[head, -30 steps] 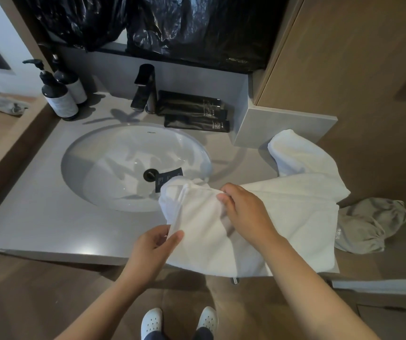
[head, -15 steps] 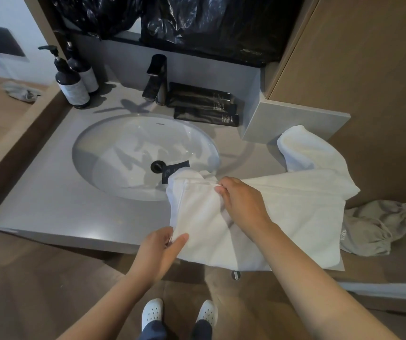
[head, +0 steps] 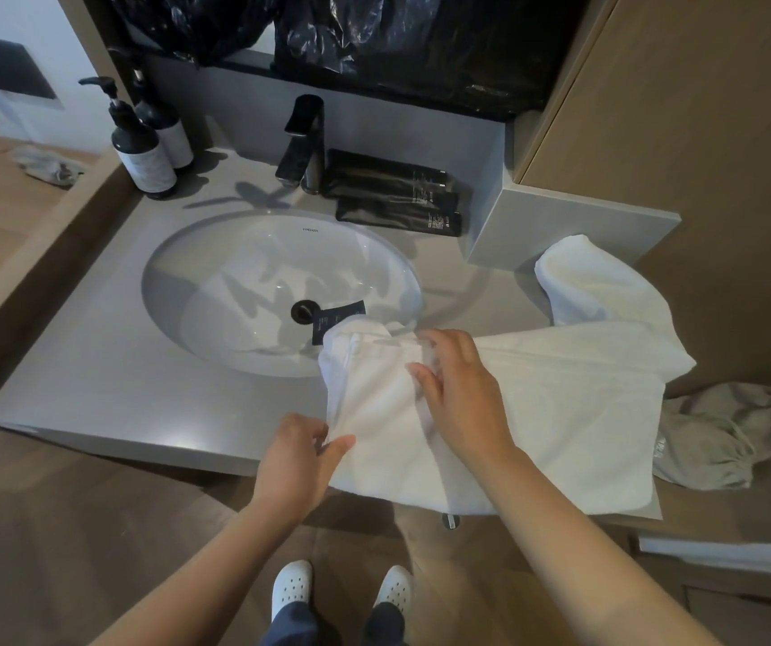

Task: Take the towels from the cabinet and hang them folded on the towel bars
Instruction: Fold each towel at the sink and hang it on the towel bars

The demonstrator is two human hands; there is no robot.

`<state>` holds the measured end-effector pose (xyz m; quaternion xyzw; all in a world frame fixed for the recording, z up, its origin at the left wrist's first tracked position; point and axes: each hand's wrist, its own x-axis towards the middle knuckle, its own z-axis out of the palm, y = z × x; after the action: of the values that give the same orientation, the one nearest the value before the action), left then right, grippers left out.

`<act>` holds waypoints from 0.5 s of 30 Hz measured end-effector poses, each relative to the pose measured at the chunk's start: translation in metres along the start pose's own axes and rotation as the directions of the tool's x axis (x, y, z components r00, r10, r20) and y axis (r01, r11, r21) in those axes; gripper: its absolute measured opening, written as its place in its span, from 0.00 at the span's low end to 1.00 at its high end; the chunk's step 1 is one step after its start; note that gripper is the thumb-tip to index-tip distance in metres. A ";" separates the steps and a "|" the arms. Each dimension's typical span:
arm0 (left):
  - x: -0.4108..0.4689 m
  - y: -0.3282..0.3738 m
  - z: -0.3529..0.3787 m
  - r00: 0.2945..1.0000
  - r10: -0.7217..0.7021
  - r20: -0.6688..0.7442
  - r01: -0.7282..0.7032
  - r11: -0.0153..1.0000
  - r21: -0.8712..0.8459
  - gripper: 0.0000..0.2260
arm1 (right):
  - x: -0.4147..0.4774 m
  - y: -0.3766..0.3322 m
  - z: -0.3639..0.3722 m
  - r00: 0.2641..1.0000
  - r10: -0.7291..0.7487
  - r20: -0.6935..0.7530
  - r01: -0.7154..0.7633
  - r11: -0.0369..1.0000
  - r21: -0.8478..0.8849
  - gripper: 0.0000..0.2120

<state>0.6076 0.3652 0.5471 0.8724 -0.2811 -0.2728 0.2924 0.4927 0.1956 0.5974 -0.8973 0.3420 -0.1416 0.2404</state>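
A white towel (head: 570, 412) lies spread on the grey counter (head: 94, 366), its left end over the sink rim and its far right end bunched against the wall block. My left hand (head: 299, 459) pinches the towel's near left corner at the counter's front edge. My right hand (head: 458, 389) rests on top of the towel's left part, fingers curled into the folded edge. No towel bar or cabinet is in view.
A white oval sink (head: 257, 282) holds a small black tag (head: 337, 319) by the drain. A black tap (head: 304, 142), two pump bottles (head: 141, 146) and black tubes (head: 397, 198) stand at the back. A grey cloth bag (head: 724, 435) lies right of the towel.
The view has shifted slightly. My right hand slid a little toward me over the towel's left edge; my left hand keeps its pinch on the near corner.
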 end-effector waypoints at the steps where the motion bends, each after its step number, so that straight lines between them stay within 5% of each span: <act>1: 0.002 0.000 -0.003 1.000 -0.024 0.001 0.024 1.000 -0.014 0.13 | -0.009 0.001 -0.002 0.999 0.014 -0.035 -0.012 0.999 0.053 0.16; 5: 0.012 0.007 -0.016 0.986 -0.159 0.048 0.166 0.933 -0.318 0.25 | -0.045 0.008 -0.003 0.987 0.100 -0.129 -0.091 0.993 0.079 0.20; 9: 0.019 0.024 -0.014 0.993 -0.090 0.073 0.105 0.965 -0.240 0.21 | -0.056 0.012 0.010 0.993 0.111 -0.041 -0.113 0.992 -0.048 0.18; 15: 0.012 0.037 -0.011 0.993 0.079 -0.088 -0.101 0.957 -0.272 0.14 | -0.051 -0.004 0.043 0.989 0.048 0.137 -0.011 0.967 -0.254 0.29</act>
<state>0.6107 0.3363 0.5758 0.8192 -0.2683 -0.2622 0.4339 0.4759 0.2477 0.5588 -0.9232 0.3526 -0.0290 0.1503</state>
